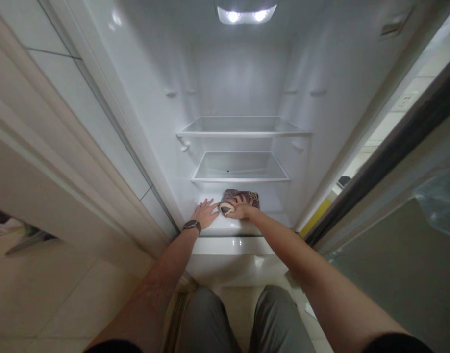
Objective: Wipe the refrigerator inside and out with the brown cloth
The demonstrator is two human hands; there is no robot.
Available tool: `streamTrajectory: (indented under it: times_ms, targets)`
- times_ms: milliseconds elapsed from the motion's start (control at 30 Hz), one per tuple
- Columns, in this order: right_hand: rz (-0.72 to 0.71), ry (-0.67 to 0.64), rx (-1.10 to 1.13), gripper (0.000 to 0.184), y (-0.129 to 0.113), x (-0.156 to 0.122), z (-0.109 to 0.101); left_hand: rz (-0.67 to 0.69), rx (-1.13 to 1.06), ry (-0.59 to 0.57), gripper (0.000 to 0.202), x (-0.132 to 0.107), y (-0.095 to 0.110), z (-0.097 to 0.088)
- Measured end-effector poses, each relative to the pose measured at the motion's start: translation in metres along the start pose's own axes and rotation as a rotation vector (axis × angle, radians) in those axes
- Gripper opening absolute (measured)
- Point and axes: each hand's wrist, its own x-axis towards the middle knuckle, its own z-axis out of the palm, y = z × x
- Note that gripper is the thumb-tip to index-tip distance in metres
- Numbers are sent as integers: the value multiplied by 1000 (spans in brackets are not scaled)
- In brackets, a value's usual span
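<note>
I look into an open white fridge with two bare glass shelves, the upper shelf [243, 126] and the lower shelf [240, 167]. On the bottom white ledge [232, 226] lies a dark patterned cloth [244, 196]. My right hand [238, 208] presses down on the cloth with fingers spread over it. A pale round thing [226, 208] shows at its thumb side; I cannot name it. My left hand [205, 214] lies flat on the ledge beside the cloth, fingers stretched out, a dark watch [192, 225] on the wrist.
The fridge light [246, 13] glows at the top. The open door [397, 255] stands at the right with a plastic-wrapped part [440, 201]. A white cabinet wall [63, 147] flanks the left. My knees [243, 318] in grey trousers are below, over a tiled floor.
</note>
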Motion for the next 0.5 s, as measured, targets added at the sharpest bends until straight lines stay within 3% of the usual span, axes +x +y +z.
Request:
streamTrajectory:
  times_ms: [133, 200, 500]
  targets:
    - [-88, -110, 28, 117, 3, -18, -10, 1, -6, 2, 57, 1, 0, -1]
    - [-111, -137, 45, 116, 5, -22, -14, -4, -9, 5, 57, 1, 0, -1]
    - [-49, 3, 42, 103, -9, -19, 11, -12, -20, 20, 56, -1, 1, -1]
